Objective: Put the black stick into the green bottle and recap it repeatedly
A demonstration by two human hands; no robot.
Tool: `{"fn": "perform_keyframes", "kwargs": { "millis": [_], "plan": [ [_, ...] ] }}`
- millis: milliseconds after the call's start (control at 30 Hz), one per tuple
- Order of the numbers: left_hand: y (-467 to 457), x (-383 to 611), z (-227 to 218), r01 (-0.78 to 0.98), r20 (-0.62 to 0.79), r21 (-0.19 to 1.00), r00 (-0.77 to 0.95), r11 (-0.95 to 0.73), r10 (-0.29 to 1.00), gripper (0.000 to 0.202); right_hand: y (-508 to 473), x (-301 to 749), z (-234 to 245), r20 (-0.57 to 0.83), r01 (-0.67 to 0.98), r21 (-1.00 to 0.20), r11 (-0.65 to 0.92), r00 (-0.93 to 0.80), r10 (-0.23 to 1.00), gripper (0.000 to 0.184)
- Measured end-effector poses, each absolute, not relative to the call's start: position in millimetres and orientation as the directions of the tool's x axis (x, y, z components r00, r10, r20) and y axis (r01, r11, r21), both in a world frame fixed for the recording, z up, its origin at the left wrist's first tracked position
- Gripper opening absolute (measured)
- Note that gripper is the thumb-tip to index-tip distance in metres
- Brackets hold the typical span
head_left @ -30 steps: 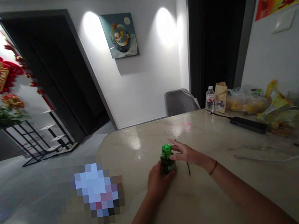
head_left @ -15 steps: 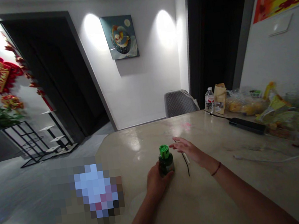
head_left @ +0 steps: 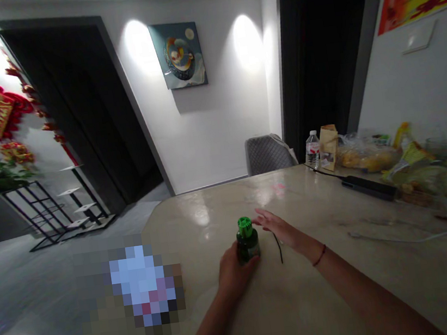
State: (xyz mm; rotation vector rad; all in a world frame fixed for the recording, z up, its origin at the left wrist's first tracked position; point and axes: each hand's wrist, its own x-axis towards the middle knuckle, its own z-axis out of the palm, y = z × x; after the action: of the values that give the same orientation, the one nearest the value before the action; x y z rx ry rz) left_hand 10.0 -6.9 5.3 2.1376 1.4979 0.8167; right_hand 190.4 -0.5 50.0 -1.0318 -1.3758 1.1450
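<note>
A small dark green bottle (head_left: 250, 245) with a bright green cap (head_left: 245, 226) stands upright on the table. My left hand (head_left: 234, 270) is wrapped around the bottle's lower body from the near left side. My right hand (head_left: 280, 228) hovers just to the right of the cap, fingers stretched toward it and holding nothing; whether a fingertip touches the cap I cannot tell. Under and beside the right hand lies a thin dark stick-like piece (head_left: 279, 249), its far part covered by that hand.
The pale, glossy table (head_left: 209, 312) has a blurred-out object (head_left: 142, 285) at its left. To the right lie a white cable (head_left: 406, 242) and a black elongated device (head_left: 368, 187). Farther back are a water bottle (head_left: 312, 151), a paper bag (head_left: 329, 148) and bagged food (head_left: 366, 158). A grey chair (head_left: 269, 153) stands behind.
My right hand has shifted slightly nearer and lower beside the cap, covering the white strip that showed near the dark stick. My left hand keeps its hold on the bottle.
</note>
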Motion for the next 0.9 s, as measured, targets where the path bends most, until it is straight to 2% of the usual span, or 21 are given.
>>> {"fn": "perform_keyframes", "kwargs": {
  "millis": [133, 233, 400, 633, 900],
  "plan": [
    [-6.3, 9.5, 4.3, 0.699, 0.238, 0.624, 0.255, -0.348, 0.937, 0.05, -0.1, 195.4, 52.0, 0.203, 0.063, -0.977, 0.206, -0.041, 0.978, 0.064],
    [-5.6, 9.4, 3.1, 0.694, 0.235, 0.633, 0.251, -0.344, 0.939, 0.052, 0.8, 195.8, 50.8, 0.245, 0.07, -0.967, 0.246, -0.017, 0.969, 0.057],
    [-4.9, 9.3, 1.6, 0.699, 0.251, 0.622, 0.249, -0.353, 0.935, 0.051, -1.2, 185.8, 48.1, 0.29, 0.011, -0.956, 0.292, -0.097, 0.952, 0.046],
    [-5.6, 9.1, 3.7, 0.7, 0.234, 0.625, 0.255, -0.346, 0.938, 0.049, 1.2, 190.3, 46.6, 0.292, 0.115, -0.949, 0.293, -0.028, 0.956, 0.036],
    [-8.4, 10.5, 7.4, 0.709, 0.217, 0.62, 0.257, -0.336, 0.942, 0.048, -2.5, 173.3, 38.7, 0.324, 0.137, -0.932, 0.335, -0.093, 0.941, 0.054]
  ]
}}
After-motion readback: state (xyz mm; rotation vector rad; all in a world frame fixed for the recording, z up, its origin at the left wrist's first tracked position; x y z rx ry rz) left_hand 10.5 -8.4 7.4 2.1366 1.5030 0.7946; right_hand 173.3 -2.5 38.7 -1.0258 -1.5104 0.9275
